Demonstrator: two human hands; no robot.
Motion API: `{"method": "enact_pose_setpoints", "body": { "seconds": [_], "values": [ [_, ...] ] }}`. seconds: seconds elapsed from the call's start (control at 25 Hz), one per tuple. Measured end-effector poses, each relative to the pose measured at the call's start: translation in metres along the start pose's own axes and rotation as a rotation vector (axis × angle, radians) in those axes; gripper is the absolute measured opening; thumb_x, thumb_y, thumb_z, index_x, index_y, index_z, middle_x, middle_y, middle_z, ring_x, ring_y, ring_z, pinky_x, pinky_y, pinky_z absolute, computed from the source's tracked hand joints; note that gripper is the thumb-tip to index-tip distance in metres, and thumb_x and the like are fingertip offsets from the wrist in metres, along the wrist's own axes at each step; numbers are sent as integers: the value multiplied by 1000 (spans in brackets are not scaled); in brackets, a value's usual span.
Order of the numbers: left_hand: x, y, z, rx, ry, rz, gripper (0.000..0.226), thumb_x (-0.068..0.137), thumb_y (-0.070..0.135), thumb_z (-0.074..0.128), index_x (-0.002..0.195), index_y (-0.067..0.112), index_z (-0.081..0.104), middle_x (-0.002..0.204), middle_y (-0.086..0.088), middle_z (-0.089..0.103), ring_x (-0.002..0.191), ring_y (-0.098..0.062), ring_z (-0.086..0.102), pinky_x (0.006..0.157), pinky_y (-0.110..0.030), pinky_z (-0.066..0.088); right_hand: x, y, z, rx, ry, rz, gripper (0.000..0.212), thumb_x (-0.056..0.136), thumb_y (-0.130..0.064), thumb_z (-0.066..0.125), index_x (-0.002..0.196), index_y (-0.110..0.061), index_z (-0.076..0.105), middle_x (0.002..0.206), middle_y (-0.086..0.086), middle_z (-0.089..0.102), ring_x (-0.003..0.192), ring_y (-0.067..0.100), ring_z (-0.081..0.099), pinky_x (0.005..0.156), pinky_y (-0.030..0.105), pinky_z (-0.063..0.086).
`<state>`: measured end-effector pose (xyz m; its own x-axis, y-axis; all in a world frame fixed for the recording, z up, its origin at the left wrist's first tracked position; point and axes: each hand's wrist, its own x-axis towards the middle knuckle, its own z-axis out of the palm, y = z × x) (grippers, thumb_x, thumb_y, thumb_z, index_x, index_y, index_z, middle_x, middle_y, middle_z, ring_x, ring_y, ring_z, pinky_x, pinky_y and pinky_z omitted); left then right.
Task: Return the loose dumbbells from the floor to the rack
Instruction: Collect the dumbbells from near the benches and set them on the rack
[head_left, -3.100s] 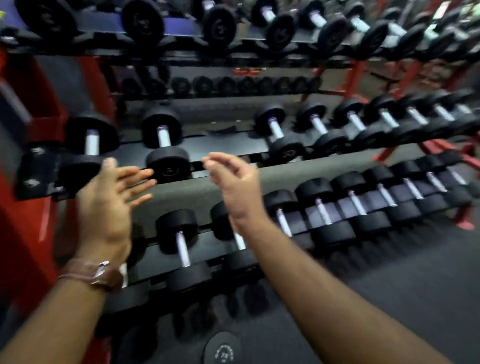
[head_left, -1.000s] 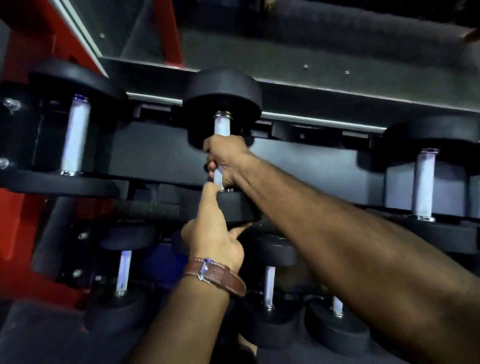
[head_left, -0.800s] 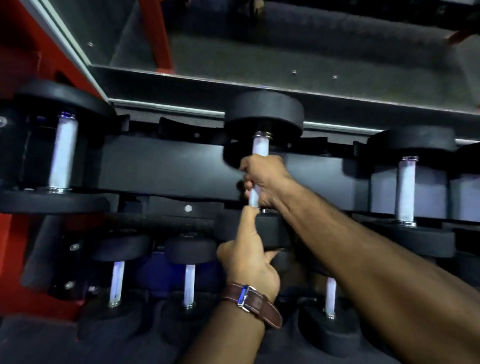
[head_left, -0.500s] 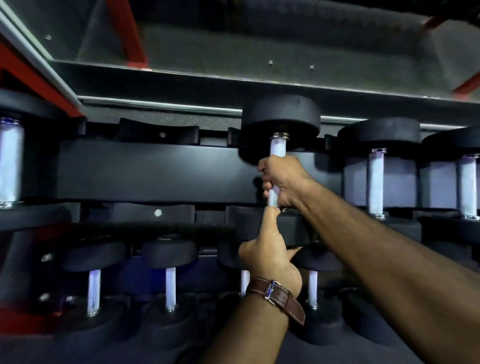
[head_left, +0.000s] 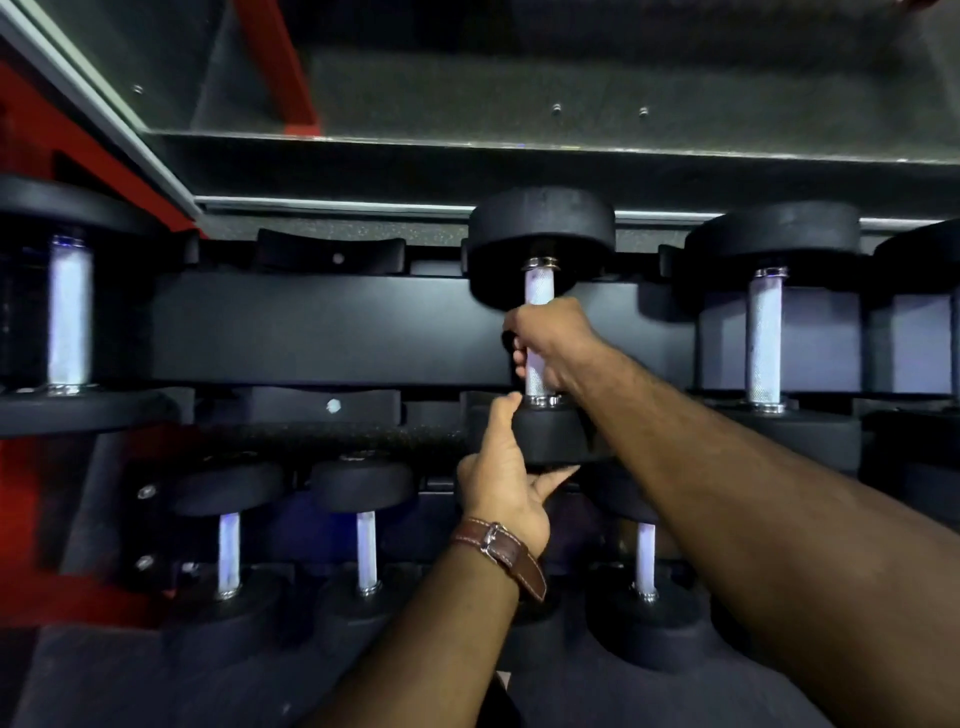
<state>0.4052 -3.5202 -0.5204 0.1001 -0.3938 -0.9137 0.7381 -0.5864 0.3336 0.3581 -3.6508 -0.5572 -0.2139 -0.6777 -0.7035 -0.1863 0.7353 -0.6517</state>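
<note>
A black dumbbell (head_left: 540, 228) with a silver knurled handle lies across the middle shelf of the rack (head_left: 322, 327), front to back. My right hand (head_left: 553, 345) is wrapped around its handle. My left hand (head_left: 506, 483), with a brown watch strap at the wrist, cups the near head of the same dumbbell from below and the left, thumb up along its side. The far head rests at a black cradle on the rear rail. To its left an empty pair of cradles (head_left: 330, 252) shows.
Another dumbbell (head_left: 766, 332) sits right beside it, a bigger one (head_left: 67, 312) at far left. Smaller dumbbells (head_left: 363, 525) fill the lower shelf. A red frame post (head_left: 31, 150) stands at left, and a grey shelf (head_left: 519, 166) overhangs above.
Three seconds ago both hands were open in front of the rack. Over the last second the dumbbell slid right along the shelf, closer to its right-hand neighbour, both hands still holding it.
</note>
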Motion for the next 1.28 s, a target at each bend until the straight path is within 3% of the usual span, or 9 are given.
{"method": "enact_pose_setpoints", "body": {
  "seconds": [0.16, 0.24, 0.44, 0.6, 0.76, 0.92, 1.0, 1.12, 1.28],
  "values": [
    [-8, 11, -20, 249, 23, 111, 42, 86, 50, 67, 103, 13, 58, 107, -20, 70, 90, -40, 71, 62, -43, 62, -34, -10, -27, -173, 57, -174, 41, 58, -40, 81, 83, -12, 65, 76, 11, 68, 67, 27, 67, 71, 46, 63],
    [-18, 16, -34, 312, 3, 176, 46, 92, 53, 55, 106, 10, 56, 106, -22, 67, 91, -36, 71, 67, -41, 62, -69, -6, -41, -111, 154, -328, 37, 54, -48, 76, 70, -16, 65, 70, 4, 67, 73, 31, 70, 79, 52, 61],
    [-71, 19, -74, 476, -176, 658, 43, 96, 56, 45, 88, 20, 65, 101, -1, 70, 93, -14, 67, 81, -35, 52, -178, 49, -51, 340, 180, -602, 28, 82, -26, 75, 105, -11, 70, 97, 3, 74, 95, 12, 71, 93, 40, 56],
    [-129, 2, -149, 614, -398, 1009, 43, 84, 68, 38, 96, 37, 65, 112, 10, 71, 110, -5, 66, 93, -20, 46, -275, 110, -48, 496, 209, -678, 17, 93, -37, 60, 96, -23, 70, 100, -4, 74, 104, 15, 70, 85, 34, 57],
    [-181, -17, -225, 566, -474, 1053, 54, 90, 60, 33, 119, 24, 62, 123, 1, 69, 115, -5, 65, 101, -21, 45, -365, 162, -33, 548, 237, -731, 24, 94, -42, 52, 93, -28, 71, 114, 2, 74, 111, 20, 69, 88, 36, 57],
    [-226, -44, -283, 543, -485, 1095, 51, 85, 66, 33, 108, 32, 64, 122, -1, 69, 115, -8, 65, 102, -24, 47, -434, 211, -14, 534, 210, -747, 25, 98, -39, 50, 98, -25, 70, 116, 5, 74, 111, 19, 69, 92, 39, 57],
    [-236, -62, -309, 513, -454, 1092, 61, 84, 65, 33, 115, 23, 64, 124, -4, 69, 115, -8, 66, 102, -23, 48, -453, 235, -7, 535, 193, -736, 24, 95, -41, 51, 96, -26, 70, 112, 5, 75, 109, 18, 69, 91, 39, 58],
    [-227, -95, -364, 507, -377, 1091, 71, 84, 65, 34, 123, 14, 62, 124, -4, 69, 113, -8, 67, 101, -25, 49, -464, 286, 13, 532, 129, -701, 25, 92, -42, 54, 96, -24, 70, 109, 6, 75, 108, 18, 70, 90, 37, 58],
    [-169, -161, -449, 556, -331, 1036, 59, 86, 65, 34, 116, 23, 64, 121, -3, 70, 112, -7, 67, 104, -30, 48, -443, 387, 49, 551, 104, -654, 19, 91, -37, 57, 94, -23, 70, 102, 4, 76, 106, 20, 71, 88, 37, 57]
  ]
}}
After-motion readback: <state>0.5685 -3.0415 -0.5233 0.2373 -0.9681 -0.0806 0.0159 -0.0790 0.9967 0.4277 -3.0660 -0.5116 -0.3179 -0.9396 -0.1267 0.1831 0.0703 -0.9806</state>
